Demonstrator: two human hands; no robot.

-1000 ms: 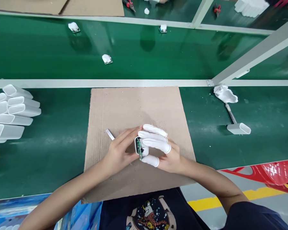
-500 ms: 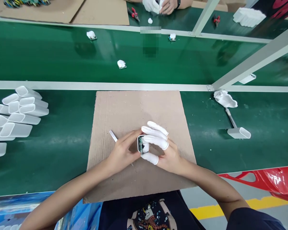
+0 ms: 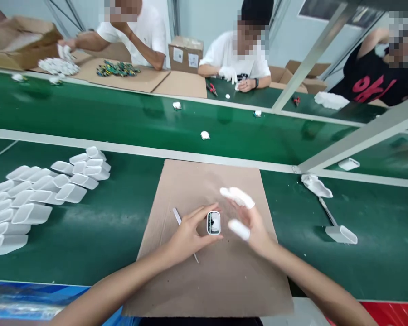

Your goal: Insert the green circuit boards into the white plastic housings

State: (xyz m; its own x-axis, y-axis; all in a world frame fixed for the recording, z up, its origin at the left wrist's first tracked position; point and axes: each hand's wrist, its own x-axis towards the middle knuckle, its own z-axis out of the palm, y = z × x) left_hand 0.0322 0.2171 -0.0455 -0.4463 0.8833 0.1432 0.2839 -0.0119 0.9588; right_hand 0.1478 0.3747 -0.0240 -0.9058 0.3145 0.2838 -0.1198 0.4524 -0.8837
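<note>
In the head view, the left forearm is reaching in from the lower left, and the left hand (image 3: 192,232) is curling around a white case (image 3: 219,222) above the cardboard sheet (image 3: 245,283). Its fingers are clamping the case, thumb along the near side and the other fingers along the far side. The open end is facing the camera and showing a green-edged board and white material inside; whether the case is touching the cardboard cannot be told. The right hand (image 3: 256,228) is hovering just beside it, slightly blurred, its fingers standing apart, with white covers (image 3: 240,229) sheathing the tips.

The case is showing a smooth rim and rounded corners. The cardboard is lying matt, brown and speckled on the glossy green counter (image 3: 88,246). A slim pale strip (image 3: 177,215) is lying partly beneath the left hand. At the left, smooth white oval tubes (image 3: 70,193) are lying clustered; at the right, a metal spatula (image 3: 327,211) is stretching between a lumpy white mass (image 3: 316,184) and a single white tube (image 3: 342,234).
</note>
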